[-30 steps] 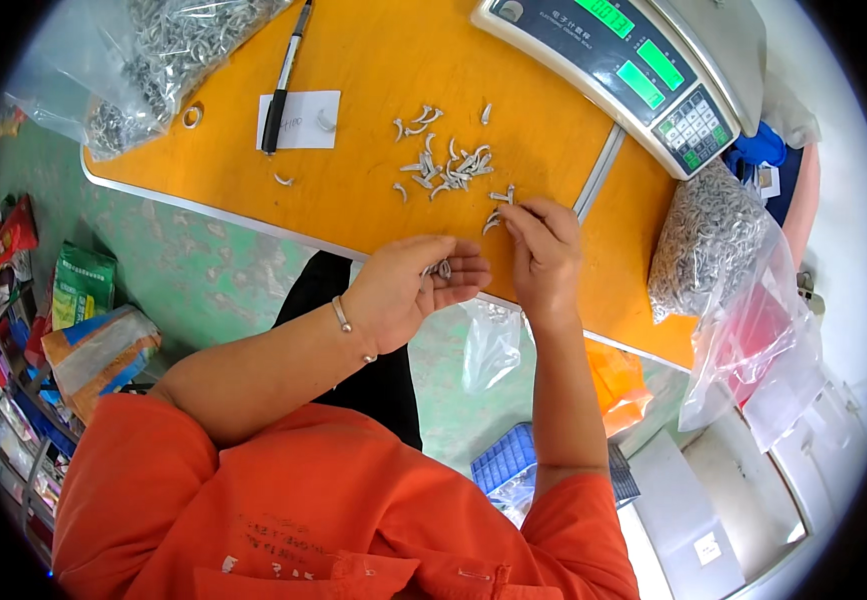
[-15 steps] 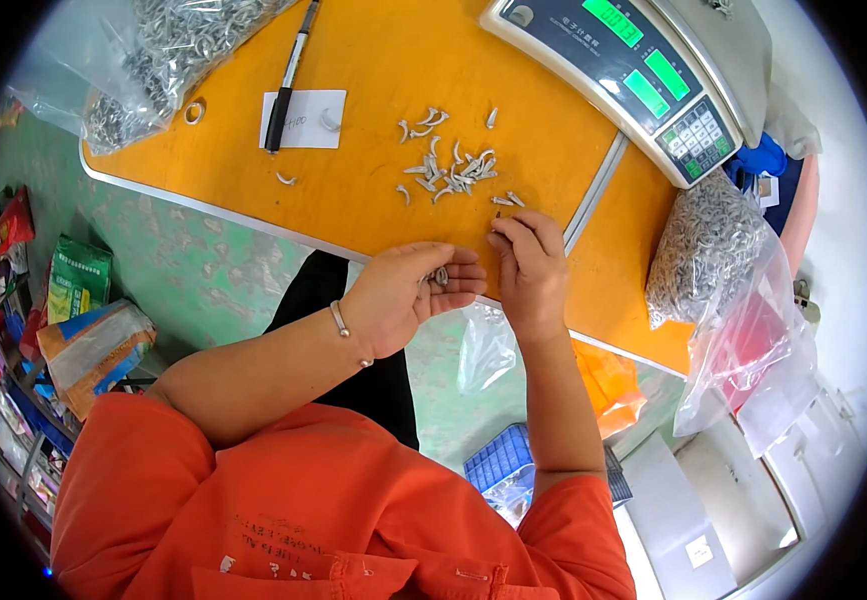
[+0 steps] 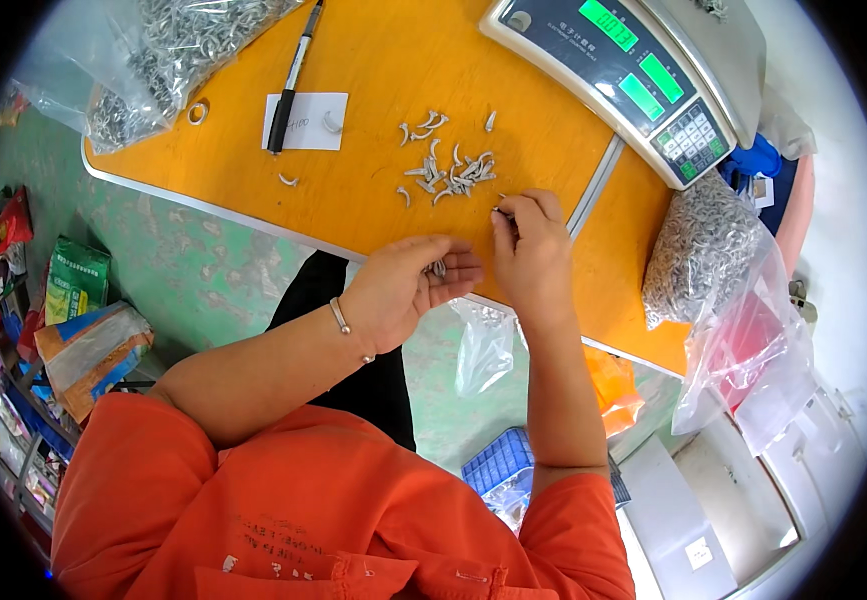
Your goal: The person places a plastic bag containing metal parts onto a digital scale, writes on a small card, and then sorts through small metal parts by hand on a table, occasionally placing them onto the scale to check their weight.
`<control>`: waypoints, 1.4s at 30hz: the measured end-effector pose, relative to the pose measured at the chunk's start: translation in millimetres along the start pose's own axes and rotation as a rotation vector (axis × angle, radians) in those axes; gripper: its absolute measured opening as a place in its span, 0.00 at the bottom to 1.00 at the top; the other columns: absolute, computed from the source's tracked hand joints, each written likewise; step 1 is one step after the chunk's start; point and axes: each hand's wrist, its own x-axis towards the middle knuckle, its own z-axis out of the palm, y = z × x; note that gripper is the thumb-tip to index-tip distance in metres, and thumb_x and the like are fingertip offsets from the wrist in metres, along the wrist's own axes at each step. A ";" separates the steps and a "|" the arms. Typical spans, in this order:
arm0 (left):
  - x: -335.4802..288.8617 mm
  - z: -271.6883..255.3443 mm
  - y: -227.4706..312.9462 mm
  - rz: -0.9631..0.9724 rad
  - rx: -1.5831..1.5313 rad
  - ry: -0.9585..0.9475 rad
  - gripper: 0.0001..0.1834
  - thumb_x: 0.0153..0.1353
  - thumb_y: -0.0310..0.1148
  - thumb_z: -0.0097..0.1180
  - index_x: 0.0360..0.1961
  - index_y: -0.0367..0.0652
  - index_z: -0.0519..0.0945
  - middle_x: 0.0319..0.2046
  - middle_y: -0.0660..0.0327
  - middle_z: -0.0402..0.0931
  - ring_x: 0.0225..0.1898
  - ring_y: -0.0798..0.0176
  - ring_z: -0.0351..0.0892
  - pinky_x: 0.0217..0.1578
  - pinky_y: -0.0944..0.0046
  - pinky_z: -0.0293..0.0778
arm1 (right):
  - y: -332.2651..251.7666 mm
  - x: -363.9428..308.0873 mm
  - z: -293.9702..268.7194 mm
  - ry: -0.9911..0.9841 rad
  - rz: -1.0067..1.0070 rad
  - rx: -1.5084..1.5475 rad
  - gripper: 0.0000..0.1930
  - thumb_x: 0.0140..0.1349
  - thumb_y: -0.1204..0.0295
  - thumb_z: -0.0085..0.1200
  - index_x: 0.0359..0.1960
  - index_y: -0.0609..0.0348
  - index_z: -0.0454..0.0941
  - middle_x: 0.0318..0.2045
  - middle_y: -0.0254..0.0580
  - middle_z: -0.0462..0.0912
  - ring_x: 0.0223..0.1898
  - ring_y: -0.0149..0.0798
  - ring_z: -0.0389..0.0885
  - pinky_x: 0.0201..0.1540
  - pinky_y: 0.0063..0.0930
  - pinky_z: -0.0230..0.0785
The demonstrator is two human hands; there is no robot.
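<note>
My left hand (image 3: 403, 283) is cupped palm up over the table's front edge, with several small curved metal pieces (image 3: 438, 268) in the palm and curled fingers. To its right, my right hand (image 3: 533, 240) is closed in a pinch around small metal pieces (image 3: 505, 212), mostly hidden by the fingers. Just beyond both hands, a loose pile of grey curved metal pieces (image 3: 461, 176) lies on the orange tabletop (image 3: 373, 205). One single piece (image 3: 287, 181) rests farther left, near the edge.
A counting scale (image 3: 643, 80) with lit green displays stands at the far right. Below it sits a bag full of metal pieces (image 3: 703, 250). Another filled clear bag (image 3: 168, 65) lies far left, near a metal ring (image 3: 197, 113), a black marker (image 3: 293, 85) and a white paper (image 3: 318, 122).
The small pieces that lay at my right fingertips are now gathered into the pinch, and that hand has shifted slightly. My left hand stays nearly in place.
</note>
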 end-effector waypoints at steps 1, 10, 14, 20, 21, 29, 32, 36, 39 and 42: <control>-0.9 2.1 2.4 0.016 -0.007 0.022 0.14 0.62 0.33 0.39 0.42 0.31 0.70 0.37 0.54 0.73 0.40 0.60 0.74 0.44 0.64 0.72 | 1.1 1.2 -0.7 -0.027 0.054 0.031 0.08 0.46 0.80 0.56 0.29 0.64 0.74 0.30 0.47 0.74 0.28 0.43 0.75 0.30 0.30 0.70; 4.0 -3.3 7.3 0.017 -0.141 -0.052 0.14 0.61 0.31 0.40 0.41 0.32 0.71 0.39 0.54 0.73 0.42 0.59 0.75 0.45 0.64 0.71 | -26.7 -1.4 -16.3 -0.265 -0.027 0.426 0.07 0.44 0.82 0.56 0.28 0.65 0.76 0.30 0.46 0.76 0.30 0.41 0.76 0.29 0.26 0.70; 3.8 -3.5 7.2 -0.024 -0.124 0.029 0.13 0.61 0.31 0.40 0.40 0.31 0.71 0.36 0.52 0.74 0.40 0.58 0.75 0.44 0.63 0.72 | -3.3 21.2 4.5 0.027 -0.116 0.097 0.08 0.44 0.81 0.55 0.29 0.65 0.75 0.32 0.49 0.74 0.33 0.49 0.73 0.35 0.31 0.68; -1.0 -3.8 13.2 -0.019 -0.113 0.019 0.13 0.61 0.31 0.40 0.39 0.30 0.70 0.36 0.52 0.73 0.40 0.57 0.75 0.44 0.63 0.72 | 6.1 23.9 10.8 0.088 -0.217 -0.049 0.07 0.44 0.80 0.56 0.28 0.63 0.75 0.31 0.48 0.73 0.34 0.49 0.72 0.36 0.34 0.67; -1.4 -1.4 14.0 -0.022 -0.107 0.011 0.13 0.61 0.31 0.40 0.39 0.30 0.70 0.36 0.52 0.73 0.40 0.57 0.75 0.44 0.63 0.72 | 5.8 23.1 7.1 0.109 -0.216 -0.072 0.07 0.44 0.80 0.56 0.28 0.63 0.74 0.31 0.48 0.73 0.33 0.50 0.72 0.36 0.35 0.67; -4.0 23.0 29.8 -0.039 -0.140 -0.092 0.10 0.61 0.30 0.42 0.37 0.34 0.72 0.34 0.57 0.74 0.37 0.61 0.75 0.38 0.65 0.73 | -58.0 -5.7 -44.8 0.036 -0.167 0.277 0.10 0.47 0.82 0.55 0.33 0.64 0.75 0.31 0.48 0.75 0.33 0.46 0.75 0.35 0.30 0.69; 1.6 54.8 52.9 0.033 0.013 -0.091 0.08 0.59 0.28 0.45 0.37 0.37 0.73 0.30 0.61 0.73 0.33 0.66 0.73 0.34 0.71 0.72 | -72.3 -23.4 -77.6 0.222 0.174 0.371 0.07 0.49 0.83 0.54 0.32 0.65 0.75 0.29 0.44 0.76 0.29 0.39 0.75 0.31 0.26 0.68; 37.6 141.8 112.4 0.497 0.358 -0.197 0.08 0.59 0.25 0.46 0.38 0.34 0.73 0.29 0.62 0.71 0.29 0.71 0.71 0.31 0.76 0.70 | -74.7 -65.6 -97.4 0.351 0.260 0.307 0.05 0.49 0.84 0.53 0.29 0.65 0.75 0.23 0.41 0.76 0.22 0.32 0.70 0.25 0.20 0.63; 88.3 214.0 157.7 0.860 0.591 -0.102 0.09 0.59 0.24 0.44 0.39 0.32 0.73 0.26 0.61 0.71 0.27 0.71 0.71 0.30 0.75 0.69 | -86.4 -98.2 -95.4 0.436 0.341 0.351 0.05 0.49 0.84 0.53 0.28 0.64 0.75 0.23 0.40 0.75 0.22 0.31 0.70 0.25 0.20 0.63; 154.2 261.0 187.0 1.153 0.821 0.101 0.12 0.57 0.24 0.44 0.41 0.35 0.74 0.28 0.56 0.74 0.28 0.69 0.73 0.30 0.73 0.69 | -94.6 -125.0 -89.4 0.464 0.454 0.337 0.04 0.52 0.83 0.50 0.29 0.65 0.75 0.24 0.38 0.75 0.23 0.27 0.72 0.27 0.17 0.64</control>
